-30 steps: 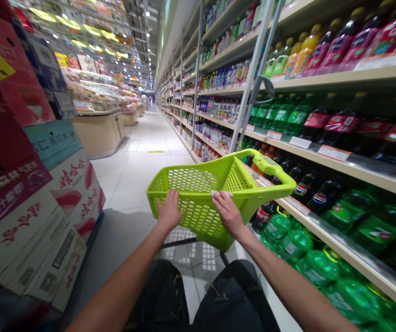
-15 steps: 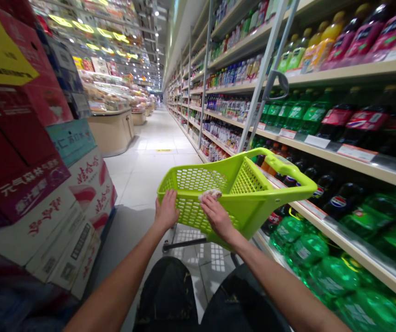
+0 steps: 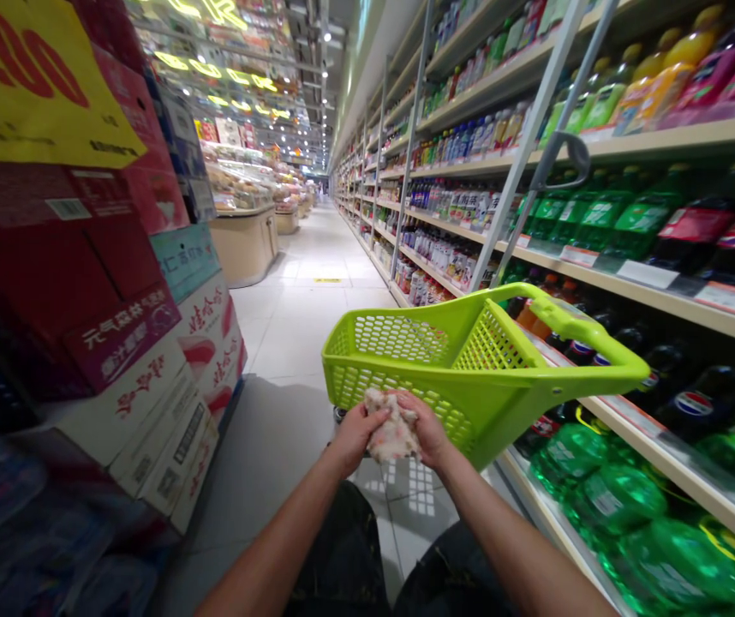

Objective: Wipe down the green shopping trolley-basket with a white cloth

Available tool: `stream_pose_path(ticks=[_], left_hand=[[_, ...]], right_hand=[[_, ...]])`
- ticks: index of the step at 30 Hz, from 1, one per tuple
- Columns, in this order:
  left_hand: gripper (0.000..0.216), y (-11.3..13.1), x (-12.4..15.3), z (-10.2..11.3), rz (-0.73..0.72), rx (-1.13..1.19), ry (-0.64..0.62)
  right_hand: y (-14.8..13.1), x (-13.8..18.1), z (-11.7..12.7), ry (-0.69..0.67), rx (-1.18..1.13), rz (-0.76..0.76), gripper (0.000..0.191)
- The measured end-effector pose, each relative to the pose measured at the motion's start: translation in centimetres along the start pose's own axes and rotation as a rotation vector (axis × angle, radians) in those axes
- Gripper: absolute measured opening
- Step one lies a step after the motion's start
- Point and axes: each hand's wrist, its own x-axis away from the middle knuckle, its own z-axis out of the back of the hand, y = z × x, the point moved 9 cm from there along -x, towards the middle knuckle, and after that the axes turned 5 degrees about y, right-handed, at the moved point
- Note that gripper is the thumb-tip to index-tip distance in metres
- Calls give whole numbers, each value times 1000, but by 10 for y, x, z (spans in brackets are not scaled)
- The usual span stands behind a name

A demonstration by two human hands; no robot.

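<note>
A crumpled, pale cloth with pinkish patches is held between both hands in front of the cart. My left hand pinches its left side, the thumb lying over the fabric. On the other side my right hand has closed around the cloth's right edge. Just behind the hands stands a lime-green shopping cart with perforated basket walls, its handle toward the right. The hands and cloth hide part of the near basket wall.
Shelves of drink bottles run along the right, with large green bottles at the bottom. Stacked drink cartons rise on the left under a yellow price sign. A tiled aisle leads away between them, past a display counter.
My left hand has left the cart's rim and now grips the cloth. My right hand has brought the cloth down off the rim toward me. The view has shifted left.
</note>
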Motion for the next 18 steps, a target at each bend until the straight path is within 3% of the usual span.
stream_pose_path(ticks=[1,3,6,7,9,11,15,18], left_hand=[[40,-5,1,1,38,9,-22],[39,-13,-2,10,72,28,-12],[36,-10,-10,44,-18,35,228],[34,-8,-11,54,-56,29,312],[32,-6,-11,61,-97,17,393],[29,-9,-11,53,-65,56,337],[21,-11,-11,40,37,186,203],[23,3,-22,58,39,-23,232]], right_hand=[[2,-2,4,0,67,22,31],[-7,-3,22,144,267,160,29],[-37,12,34,417,651,477,27],[-41,18,25,406,765,553,28],[-34,24,-2,248,928,626,33],[-17,28,-24,119,998,634,43],[6,23,-34,91,1070,645,51],[2,10,-39,27,1162,757,49]])
